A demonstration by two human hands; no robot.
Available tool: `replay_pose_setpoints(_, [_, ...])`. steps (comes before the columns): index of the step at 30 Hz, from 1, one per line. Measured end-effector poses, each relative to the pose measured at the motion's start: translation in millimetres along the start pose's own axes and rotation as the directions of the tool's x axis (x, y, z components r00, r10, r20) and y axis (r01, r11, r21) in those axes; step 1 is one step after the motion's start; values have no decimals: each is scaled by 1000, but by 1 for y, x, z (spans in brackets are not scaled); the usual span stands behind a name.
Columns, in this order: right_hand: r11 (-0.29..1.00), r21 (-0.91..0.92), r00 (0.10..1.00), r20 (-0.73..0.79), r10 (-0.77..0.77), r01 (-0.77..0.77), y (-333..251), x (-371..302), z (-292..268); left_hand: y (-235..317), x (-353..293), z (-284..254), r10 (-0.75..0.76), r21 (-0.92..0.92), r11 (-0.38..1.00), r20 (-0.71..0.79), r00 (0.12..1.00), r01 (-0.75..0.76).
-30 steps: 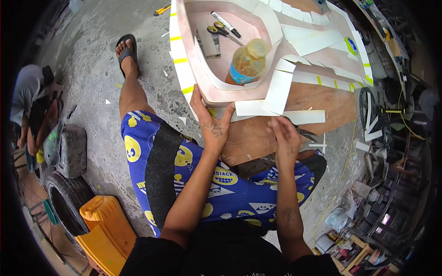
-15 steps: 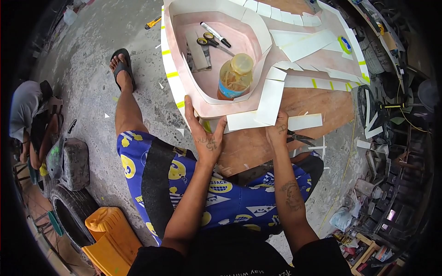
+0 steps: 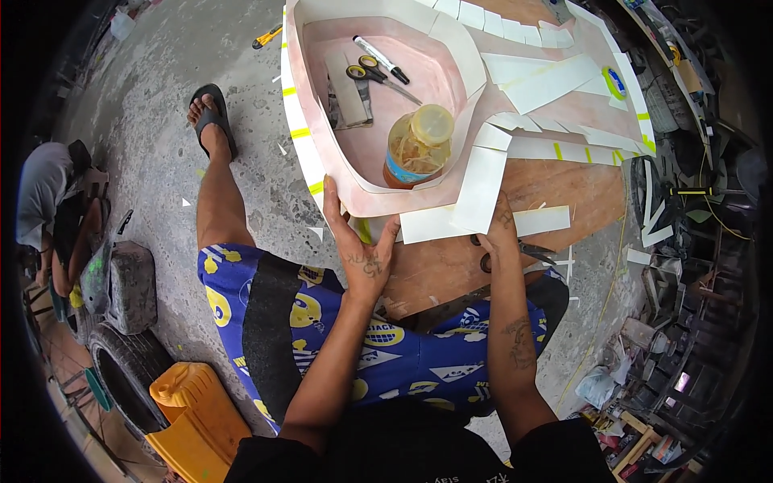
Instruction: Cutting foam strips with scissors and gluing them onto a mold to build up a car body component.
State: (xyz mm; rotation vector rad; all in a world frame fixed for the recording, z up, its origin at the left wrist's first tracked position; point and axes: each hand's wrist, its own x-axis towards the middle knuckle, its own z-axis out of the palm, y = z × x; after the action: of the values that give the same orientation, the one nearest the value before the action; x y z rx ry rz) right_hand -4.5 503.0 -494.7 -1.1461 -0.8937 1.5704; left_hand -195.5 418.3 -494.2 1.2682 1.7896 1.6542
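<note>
A pink-white shell with a raised rim lies in front of me, edged with white card pieces and yellow tape. My left hand grips its near edge, index finger along the outside and thumb at the end of a white card strip; its other fingers are hidden underneath. Another white strip overlaps that one. My right hand pinches near its lower end, fingertips partly hidden. Dark-handled scissors show under the right wrist; whether the hand touches them I cannot tell.
Inside the shell are a jar of amber contents, scissors, a marker and a flat block. Brown board lies beneath. A cutter, a tyre and yellow jerrycan sit leftward; a person crouches far left.
The shell, with its contents and card pieces, has shifted slightly right. My right hand has moved a little right and down, and a scissor handle now shows beside its wrist.
</note>
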Motion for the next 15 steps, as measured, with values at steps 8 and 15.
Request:
replay_pose_setpoints(8, [985,-158,997,38,-60,65,5,9,-7,-2,1,-3,-7,2,1000,18,1000,7])
replay_pose_setpoints(15, [989,-141,999,20,-39,42,6,4,-2,14,7,1,-45,-72,996,3,999,45])
